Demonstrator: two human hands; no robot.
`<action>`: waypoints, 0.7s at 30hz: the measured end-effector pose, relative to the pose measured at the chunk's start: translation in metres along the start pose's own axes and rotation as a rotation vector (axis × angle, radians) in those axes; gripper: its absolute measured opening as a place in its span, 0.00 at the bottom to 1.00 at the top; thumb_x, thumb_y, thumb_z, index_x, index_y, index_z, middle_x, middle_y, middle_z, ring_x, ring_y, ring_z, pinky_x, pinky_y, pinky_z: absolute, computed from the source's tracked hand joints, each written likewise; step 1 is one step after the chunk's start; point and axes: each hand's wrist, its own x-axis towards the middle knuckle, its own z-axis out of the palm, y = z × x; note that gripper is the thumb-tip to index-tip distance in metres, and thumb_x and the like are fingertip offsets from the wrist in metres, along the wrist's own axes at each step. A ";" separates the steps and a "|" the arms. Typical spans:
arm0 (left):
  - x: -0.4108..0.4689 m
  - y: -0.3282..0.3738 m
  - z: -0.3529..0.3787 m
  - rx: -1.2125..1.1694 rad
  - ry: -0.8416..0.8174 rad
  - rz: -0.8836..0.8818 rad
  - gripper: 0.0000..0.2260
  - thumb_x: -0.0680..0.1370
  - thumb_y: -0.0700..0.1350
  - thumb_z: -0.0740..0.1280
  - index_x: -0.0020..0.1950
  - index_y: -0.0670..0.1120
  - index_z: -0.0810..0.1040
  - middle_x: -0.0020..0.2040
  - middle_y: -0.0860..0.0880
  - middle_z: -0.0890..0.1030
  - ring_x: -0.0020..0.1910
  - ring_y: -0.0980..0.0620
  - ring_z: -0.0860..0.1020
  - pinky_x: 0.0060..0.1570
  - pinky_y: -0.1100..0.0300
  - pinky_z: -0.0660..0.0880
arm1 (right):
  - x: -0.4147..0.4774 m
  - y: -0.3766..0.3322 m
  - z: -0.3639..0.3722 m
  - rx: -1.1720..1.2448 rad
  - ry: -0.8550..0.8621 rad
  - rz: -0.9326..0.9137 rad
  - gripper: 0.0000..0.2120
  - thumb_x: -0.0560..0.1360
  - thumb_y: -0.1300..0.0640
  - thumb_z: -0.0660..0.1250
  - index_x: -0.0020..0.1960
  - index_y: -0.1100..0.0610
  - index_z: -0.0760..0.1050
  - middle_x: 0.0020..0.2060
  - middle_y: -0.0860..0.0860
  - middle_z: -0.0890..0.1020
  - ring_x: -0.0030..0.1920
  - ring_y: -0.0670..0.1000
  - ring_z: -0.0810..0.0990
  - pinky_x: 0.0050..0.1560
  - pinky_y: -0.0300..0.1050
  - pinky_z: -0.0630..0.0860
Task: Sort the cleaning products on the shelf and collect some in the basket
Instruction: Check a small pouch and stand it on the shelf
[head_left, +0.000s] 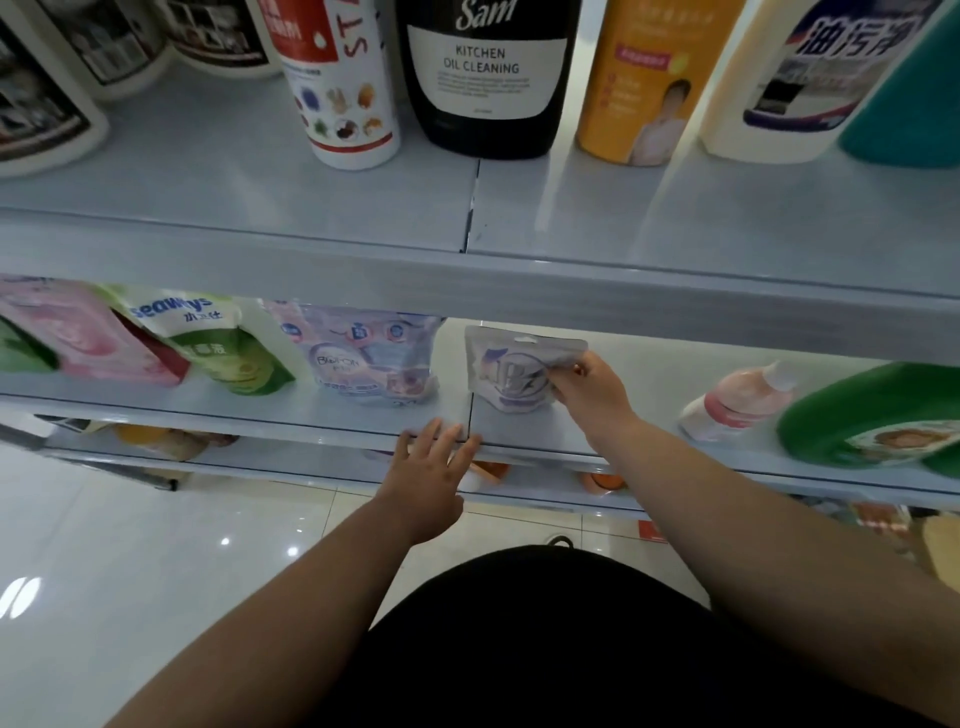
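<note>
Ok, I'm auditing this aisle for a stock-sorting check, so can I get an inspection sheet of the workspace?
Surface: middle shelf, pale grey and glossy.
Job's things: small grey-purple pouch upright on it; Seaways pouch and pastel pouch to its left; pink bottle lying on its side and green jug to its right; no basket seen.
Clutter: nothing seen.
Grippers: right hand pinches the small pouch's right edge; left hand, fingers straight, rests on the shelf's front edge.
Cables: nothing seen.
Surroundings: upper shelf with a black Kitchen Oil Cleaning bottle among others; white tiled floor below.
</note>
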 end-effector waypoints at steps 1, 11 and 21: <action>0.000 0.000 0.000 0.004 0.002 0.002 0.37 0.81 0.56 0.60 0.84 0.54 0.41 0.84 0.46 0.47 0.83 0.41 0.44 0.78 0.39 0.47 | 0.000 -0.001 -0.001 -0.022 0.001 0.002 0.06 0.71 0.46 0.68 0.45 0.38 0.82 0.40 0.39 0.84 0.43 0.47 0.81 0.49 0.52 0.79; -0.008 -0.004 0.004 -0.020 -0.015 0.027 0.37 0.82 0.51 0.60 0.84 0.53 0.39 0.84 0.47 0.40 0.82 0.43 0.39 0.80 0.40 0.43 | -0.036 0.060 -0.027 -0.953 -0.175 -0.002 0.32 0.77 0.52 0.69 0.78 0.56 0.64 0.73 0.57 0.68 0.75 0.60 0.65 0.74 0.53 0.64; -0.016 0.043 0.009 -0.085 0.001 0.015 0.34 0.80 0.51 0.61 0.83 0.49 0.50 0.83 0.40 0.45 0.82 0.38 0.42 0.79 0.39 0.47 | -0.115 0.096 -0.066 -1.215 -0.202 -0.117 0.27 0.78 0.54 0.64 0.76 0.55 0.68 0.74 0.56 0.68 0.75 0.58 0.65 0.76 0.52 0.62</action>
